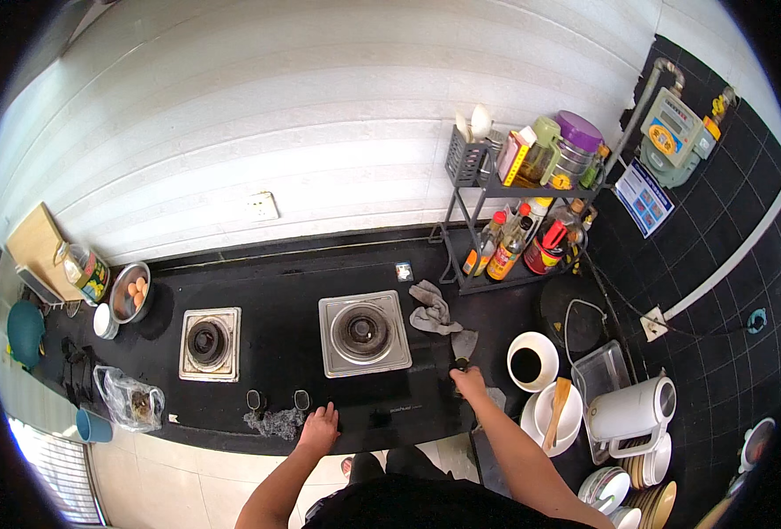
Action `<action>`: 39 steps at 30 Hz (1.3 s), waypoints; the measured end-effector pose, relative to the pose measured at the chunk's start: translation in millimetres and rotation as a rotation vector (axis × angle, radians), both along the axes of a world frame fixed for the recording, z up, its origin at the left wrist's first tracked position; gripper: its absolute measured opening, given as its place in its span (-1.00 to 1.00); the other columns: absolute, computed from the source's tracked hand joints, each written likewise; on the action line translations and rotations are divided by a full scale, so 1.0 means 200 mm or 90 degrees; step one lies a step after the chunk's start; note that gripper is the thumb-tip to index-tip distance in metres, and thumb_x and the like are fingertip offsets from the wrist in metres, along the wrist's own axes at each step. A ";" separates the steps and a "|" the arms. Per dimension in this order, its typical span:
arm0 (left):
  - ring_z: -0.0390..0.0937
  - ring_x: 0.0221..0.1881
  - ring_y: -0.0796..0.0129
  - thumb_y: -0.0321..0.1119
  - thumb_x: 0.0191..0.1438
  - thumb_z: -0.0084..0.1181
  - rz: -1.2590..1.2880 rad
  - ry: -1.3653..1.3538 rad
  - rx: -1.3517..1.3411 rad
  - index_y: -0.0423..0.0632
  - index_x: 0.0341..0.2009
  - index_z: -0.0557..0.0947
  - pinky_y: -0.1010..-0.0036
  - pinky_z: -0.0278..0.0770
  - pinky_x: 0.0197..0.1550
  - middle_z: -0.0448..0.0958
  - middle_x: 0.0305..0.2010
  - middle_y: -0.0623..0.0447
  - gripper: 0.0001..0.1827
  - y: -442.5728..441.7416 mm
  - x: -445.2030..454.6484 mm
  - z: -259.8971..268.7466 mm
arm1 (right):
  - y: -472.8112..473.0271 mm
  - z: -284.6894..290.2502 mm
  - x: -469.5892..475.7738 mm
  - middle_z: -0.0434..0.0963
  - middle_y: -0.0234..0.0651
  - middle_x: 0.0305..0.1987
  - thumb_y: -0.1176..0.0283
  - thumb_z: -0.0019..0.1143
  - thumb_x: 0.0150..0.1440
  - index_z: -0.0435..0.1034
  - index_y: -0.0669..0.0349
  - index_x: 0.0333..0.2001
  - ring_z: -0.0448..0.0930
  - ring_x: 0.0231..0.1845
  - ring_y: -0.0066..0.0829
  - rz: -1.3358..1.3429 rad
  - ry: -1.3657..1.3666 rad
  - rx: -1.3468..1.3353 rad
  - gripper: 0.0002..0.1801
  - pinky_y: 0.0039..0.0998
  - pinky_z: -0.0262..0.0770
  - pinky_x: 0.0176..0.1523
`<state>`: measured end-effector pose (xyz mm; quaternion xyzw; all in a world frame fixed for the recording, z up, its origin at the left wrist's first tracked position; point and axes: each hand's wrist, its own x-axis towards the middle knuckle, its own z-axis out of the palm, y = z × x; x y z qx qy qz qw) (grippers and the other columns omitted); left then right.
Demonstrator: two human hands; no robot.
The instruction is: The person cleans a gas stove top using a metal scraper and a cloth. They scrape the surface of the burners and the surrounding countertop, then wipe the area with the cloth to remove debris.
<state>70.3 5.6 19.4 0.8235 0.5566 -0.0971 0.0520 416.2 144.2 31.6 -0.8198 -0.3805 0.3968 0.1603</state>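
My right hand (468, 382) grips the dark handle of a metal scraper (464, 344), whose broad blade lies on the black cooktop surface (364, 413), pointing to the wall. Just beyond the blade is a crumpled grey cloth (433, 311). My left hand (320, 428) rests on the front of the cooktop with nothing in it, beside the right control knob (302, 399). The left knob (255, 399) and a dark grey fuzzy cloth (275, 423) lie left of that hand. Two burners, the right one (363, 332) and the left one (207, 342), sit in square metal trays.
White bowls (532, 360), a wooden spatula (557, 411) and a white jug-like appliance (628, 410) crowd the right side. A bottle rack (516, 281) stands at the wall. Leftward are a metal bowl of eggs (131, 294) and a plastic bag (129, 400).
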 end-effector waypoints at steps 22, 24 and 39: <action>0.26 0.15 0.08 -0.12 -0.18 0.25 0.054 -0.063 -0.059 -0.12 0.11 0.38 0.29 0.36 0.11 0.21 0.26 -0.02 -0.27 0.02 -0.01 -0.01 | 0.70 0.16 -0.22 0.54 -0.12 -0.41 0.13 -0.01 0.14 0.16 -0.30 0.23 0.55 -0.38 -0.21 0.572 -0.072 0.234 -0.45 -0.26 0.41 -0.26; 0.26 0.15 0.08 -0.12 -0.18 0.24 0.055 -0.063 -0.064 -0.11 0.11 0.38 0.29 0.36 0.10 0.20 0.26 -0.01 -0.27 0.02 -0.01 -0.01 | 0.74 0.15 -0.27 0.55 -0.11 -0.37 0.14 -0.02 0.13 0.16 -0.31 0.23 0.55 -0.33 -0.16 0.601 -0.096 0.245 -0.45 -0.22 0.42 -0.23; 0.25 0.16 0.05 -0.15 -0.16 0.23 0.064 -0.062 -0.072 -0.12 0.12 0.37 0.29 0.35 0.10 0.18 0.28 -0.03 -0.29 0.02 0.02 0.04 | 0.82 0.22 -0.41 0.53 -0.05 -0.21 0.12 0.09 0.03 0.27 -0.34 0.14 0.54 -0.16 -0.10 0.572 -0.064 0.141 -0.47 -0.24 0.41 -0.10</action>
